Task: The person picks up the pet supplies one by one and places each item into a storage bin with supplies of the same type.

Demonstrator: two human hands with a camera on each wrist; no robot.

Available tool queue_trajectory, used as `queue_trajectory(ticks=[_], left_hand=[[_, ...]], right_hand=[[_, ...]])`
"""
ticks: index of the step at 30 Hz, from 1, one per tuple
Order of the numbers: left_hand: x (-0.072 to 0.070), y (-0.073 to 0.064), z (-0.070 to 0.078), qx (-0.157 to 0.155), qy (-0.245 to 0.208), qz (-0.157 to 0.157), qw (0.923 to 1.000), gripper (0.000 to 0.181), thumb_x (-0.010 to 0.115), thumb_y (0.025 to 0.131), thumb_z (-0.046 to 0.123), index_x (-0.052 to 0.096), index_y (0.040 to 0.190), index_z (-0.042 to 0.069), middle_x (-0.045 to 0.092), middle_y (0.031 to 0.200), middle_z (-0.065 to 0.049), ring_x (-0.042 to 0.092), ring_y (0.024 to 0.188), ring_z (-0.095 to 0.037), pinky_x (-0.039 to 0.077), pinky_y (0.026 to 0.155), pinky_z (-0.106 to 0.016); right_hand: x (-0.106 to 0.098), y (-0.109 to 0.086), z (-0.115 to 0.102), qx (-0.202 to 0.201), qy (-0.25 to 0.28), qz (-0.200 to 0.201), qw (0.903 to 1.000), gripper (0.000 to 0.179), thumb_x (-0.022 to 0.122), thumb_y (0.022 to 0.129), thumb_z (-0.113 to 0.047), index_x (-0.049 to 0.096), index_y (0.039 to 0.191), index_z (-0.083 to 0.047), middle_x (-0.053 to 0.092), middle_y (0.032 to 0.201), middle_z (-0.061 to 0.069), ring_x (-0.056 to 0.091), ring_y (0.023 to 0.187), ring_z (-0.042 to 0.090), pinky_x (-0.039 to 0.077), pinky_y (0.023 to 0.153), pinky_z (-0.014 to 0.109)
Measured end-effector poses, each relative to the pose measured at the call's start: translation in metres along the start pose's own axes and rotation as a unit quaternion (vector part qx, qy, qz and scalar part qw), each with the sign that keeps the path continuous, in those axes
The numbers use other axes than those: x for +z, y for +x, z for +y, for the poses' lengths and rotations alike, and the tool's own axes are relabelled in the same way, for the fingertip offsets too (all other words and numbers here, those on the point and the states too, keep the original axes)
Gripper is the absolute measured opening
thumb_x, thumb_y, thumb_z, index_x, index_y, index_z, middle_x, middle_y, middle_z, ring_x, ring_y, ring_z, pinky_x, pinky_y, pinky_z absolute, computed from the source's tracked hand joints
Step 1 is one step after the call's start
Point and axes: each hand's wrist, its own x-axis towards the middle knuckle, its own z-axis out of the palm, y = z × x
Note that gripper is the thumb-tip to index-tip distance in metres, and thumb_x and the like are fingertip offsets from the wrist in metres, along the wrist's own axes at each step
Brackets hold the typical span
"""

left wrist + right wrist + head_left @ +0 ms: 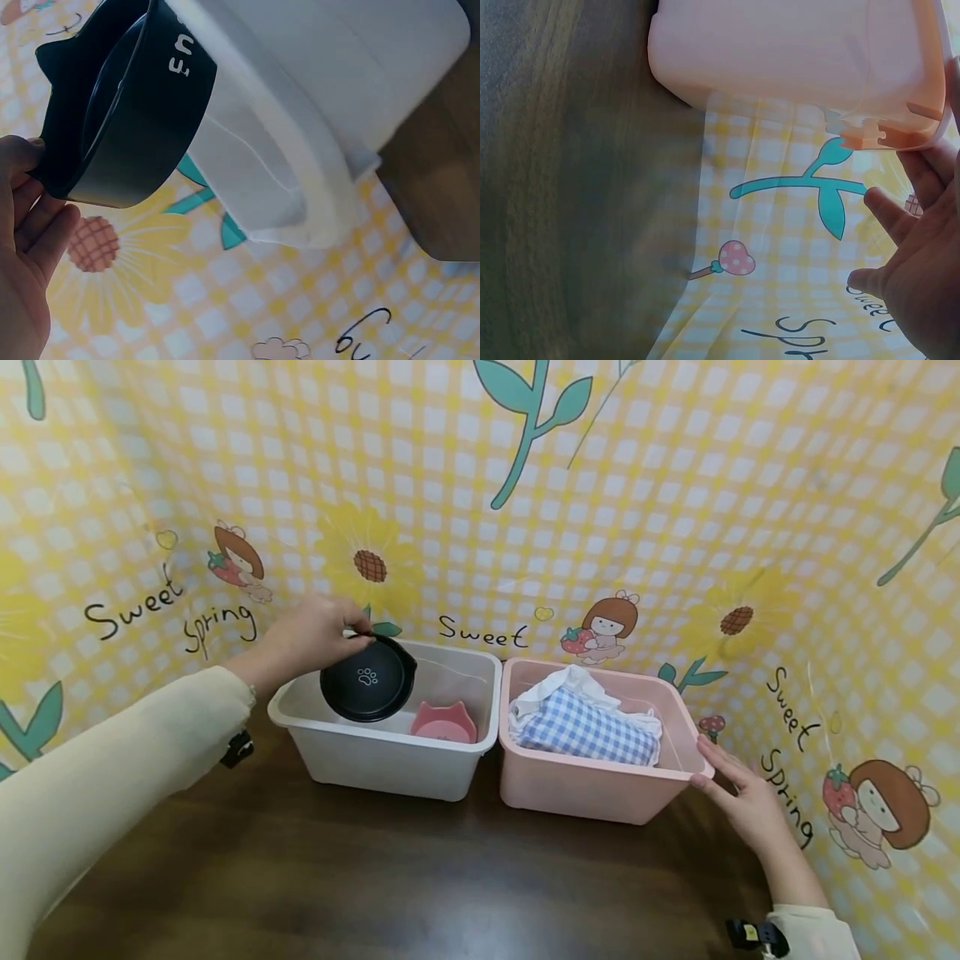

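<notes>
My left hand (315, 631) pinches the rim of a black cat-eared pet bowl (367, 685) with a paw print inside. The bowl is tilted over the left part of a white bin (386, 768); white lettering shows on its outer side in the left wrist view. Inside that bin sits a pink cat-eared bowl (446, 727). To the right stands a pink bin (577, 789) holding a blue-and-white gingham cloth item (588, 727) with a white ruffled edge. My right hand (750, 802) rests its extended fingers against the pink bin's right rim.
Both bins stand side by side on a dark wooden table (420, 877). Behind them and along both sides hangs a yellow checked sheet (465, 560) with flowers and cartoon figures, close to the bins' back edges.
</notes>
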Motion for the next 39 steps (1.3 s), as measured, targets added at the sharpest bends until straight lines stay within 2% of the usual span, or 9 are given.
queue_trajectory(ticks=[7,10,18,21,23,26,30,34,39], left_hand=[[0.017,0.004,-0.018,-0.043,-0.001,-0.052,0.9977,0.005,0.077,0.091,0.014,0.079,0.092,0.01,0.076,0.091,-0.005,0.067,0.081,-0.021,0.056,0.069,-0.039],[0.027,0.004,-0.023,-0.049,0.006,-0.069,0.9964,0.007,0.077,0.091,0.016,0.079,0.094,0.009,0.076,0.091,-0.005,0.067,0.077,-0.019,0.055,0.066,-0.038],[0.05,-0.003,-0.035,-0.075,-0.019,-0.128,0.9887,0.005,0.074,0.093,0.012,0.078,0.094,0.009,0.075,0.09,-0.005,0.063,0.071,-0.015,0.054,0.063,-0.035],[0.056,-0.004,-0.041,-0.08,-0.021,-0.136,0.9872,0.005,0.073,0.093,0.012,0.078,0.092,0.01,0.074,0.087,-0.003,0.059,0.067,-0.014,0.051,0.062,-0.035],[0.06,-0.003,-0.043,-0.08,-0.026,-0.138,0.9868,0.005,0.073,0.093,0.012,0.078,0.092,0.009,0.074,0.085,-0.003,0.06,0.069,-0.015,0.052,0.064,-0.037],[0.067,-0.003,-0.047,-0.08,-0.033,-0.148,0.9852,0.004,0.073,0.092,0.011,0.076,0.092,0.008,0.072,0.083,-0.003,0.059,0.07,-0.016,0.053,0.066,-0.038],[0.078,-0.004,-0.053,-0.079,-0.035,-0.166,0.9823,0.005,0.073,0.092,0.012,0.074,0.088,0.01,0.069,0.078,-0.001,0.056,0.067,-0.016,0.051,0.065,-0.036],[0.088,-0.004,-0.058,-0.066,-0.021,-0.167,0.9835,0.01,0.076,0.09,0.013,0.072,0.081,0.013,0.067,0.075,0.001,0.056,0.067,-0.016,0.051,0.067,-0.036],[0.099,-0.005,-0.063,-0.055,-0.012,-0.177,0.9825,0.013,0.079,0.087,0.013,0.071,0.077,0.014,0.067,0.074,0.002,0.058,0.068,-0.015,0.052,0.068,-0.038]], right_hand=[[-0.004,0.002,0.001,-0.005,-0.003,0.008,1.0,0.059,0.07,0.099,-0.035,0.048,0.153,-0.03,0.036,0.153,-0.032,0.028,0.151,0.005,0.023,0.113,0.074],[-0.004,0.002,0.002,-0.003,-0.005,0.006,1.0,0.059,0.07,0.099,-0.035,0.047,0.153,-0.03,0.035,0.15,-0.037,0.027,0.151,0.005,0.023,0.112,0.074],[-0.001,0.002,0.003,-0.007,0.0,0.0,1.0,0.059,0.07,0.099,-0.033,0.048,0.153,-0.03,0.039,0.161,-0.01,0.029,0.152,0.01,0.027,0.112,0.072],[-0.001,0.003,0.002,-0.012,0.0,0.0,0.9999,0.059,0.07,0.099,-0.033,0.048,0.153,-0.029,0.039,0.16,-0.015,0.03,0.153,0.018,0.024,0.114,0.072],[-0.002,0.003,0.002,-0.01,0.0,0.0,1.0,0.059,0.07,0.099,-0.033,0.048,0.153,-0.03,0.037,0.156,-0.026,0.029,0.153,0.022,0.02,0.115,0.074],[-0.003,0.001,0.004,-0.011,0.004,0.002,0.9999,0.059,0.069,0.099,-0.033,0.047,0.154,-0.03,0.035,0.15,-0.038,0.027,0.152,0.005,0.011,0.118,0.072],[-0.001,-0.001,0.006,-0.02,0.011,0.006,0.9997,0.058,0.07,0.099,-0.031,0.049,0.153,-0.028,0.038,0.154,-0.029,0.025,0.138,-0.018,0.008,0.119,0.071],[0.0,-0.002,0.006,-0.021,0.01,0.008,0.9997,0.058,0.071,0.098,-0.03,0.05,0.152,-0.027,0.042,0.159,-0.007,0.025,0.136,-0.02,0.017,0.116,0.073],[0.002,0.0,0.006,-0.031,0.01,0.013,0.9994,0.057,0.071,0.098,-0.028,0.051,0.151,-0.026,0.044,0.159,-0.004,0.028,0.138,-0.017,0.016,0.118,0.071]])
